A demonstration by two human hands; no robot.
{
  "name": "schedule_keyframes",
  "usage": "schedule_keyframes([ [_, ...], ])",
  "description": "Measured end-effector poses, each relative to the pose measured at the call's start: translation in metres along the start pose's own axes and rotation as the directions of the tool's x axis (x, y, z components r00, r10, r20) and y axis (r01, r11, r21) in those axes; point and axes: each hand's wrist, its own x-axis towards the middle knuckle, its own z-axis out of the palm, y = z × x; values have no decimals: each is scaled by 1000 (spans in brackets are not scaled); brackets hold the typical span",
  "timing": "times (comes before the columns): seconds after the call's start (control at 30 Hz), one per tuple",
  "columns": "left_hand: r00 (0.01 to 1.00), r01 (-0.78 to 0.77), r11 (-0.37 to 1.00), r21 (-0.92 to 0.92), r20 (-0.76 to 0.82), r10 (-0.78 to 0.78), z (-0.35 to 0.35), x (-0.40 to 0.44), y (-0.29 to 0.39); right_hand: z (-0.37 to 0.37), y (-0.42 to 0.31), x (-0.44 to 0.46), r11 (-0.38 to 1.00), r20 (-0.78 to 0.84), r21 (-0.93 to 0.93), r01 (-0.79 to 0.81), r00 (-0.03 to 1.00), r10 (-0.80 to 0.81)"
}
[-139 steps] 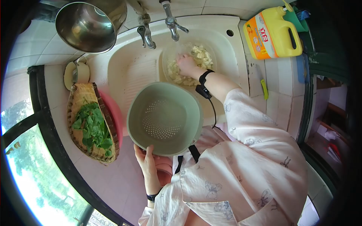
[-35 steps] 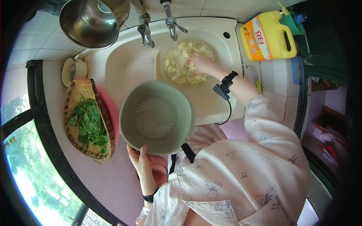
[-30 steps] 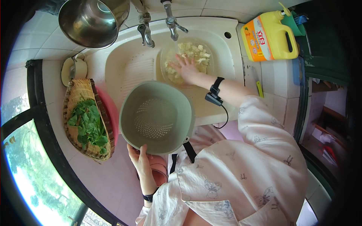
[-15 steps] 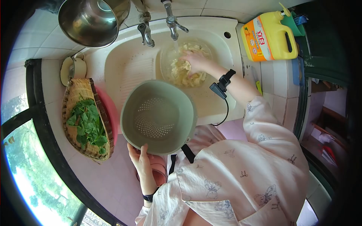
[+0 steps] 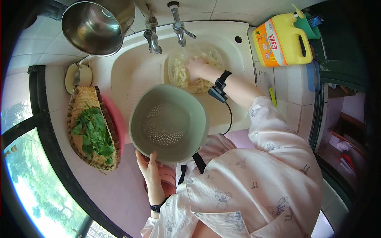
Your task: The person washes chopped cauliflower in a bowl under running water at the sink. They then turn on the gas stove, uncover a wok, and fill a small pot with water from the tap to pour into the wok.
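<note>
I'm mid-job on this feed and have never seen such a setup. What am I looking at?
There's no machine: these are a person's two bare hands, filmed by one camera worn on the head, looking forward and down. The left hand holds a green colander by its near edge. The right hand is inside a clear bowl of pale pieces, set in the sink; it's too blurred to tell whether it grips any. On the left, leafy greens lie in a woven basket; on the right is a yellow jug.
</note>
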Motion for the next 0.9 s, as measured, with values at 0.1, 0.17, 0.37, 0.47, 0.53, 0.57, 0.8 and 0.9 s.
schedule_keyframes([
  [0.1, 1000, 4, 1000, 23, -14, -4, 2, -2, 6, -18, 12, 2, 996, 8, 92, 12, 1000, -13],
  [0.17, 1000, 5, 1000, 22, -19, -5, 2, -2, 6, -19, 17, 1, 990, -86, 139, -6, 996, 18],
  [0.37, 999, -46, 999, 25, -6, 46, -7, 2, 12, -64, 30, -65, 885, -646, 423, 194, 749, 145],
  [0.47, 999, -44, 999, -28, 19, 45, -11, 10, 9, -113, 31, -113, 846, -709, 457, 273, 686, 162],
  [0.53, 999, -47, 999, -23, 19, 47, -12, 13, 10, -134, 27, -134, 901, -791, 284, 328, 611, 27],
  [0.57, 999, -51, 998, -24, 19, 51, -11, 11, 11, -137, 22, -137, 901, -793, 282, 329, 608, 27],
  [0.8, 997, -50, 998, -31, 54, 52, -10, 13, 1, -128, -20, -139, 938, -704, 282, 202, 708, 59],
  [0.9, 997, -36, 999, -10, 73, 37, -13, 10, 3, -54, 22, -93, 607, -619, 663, 438, 777, 115],
])
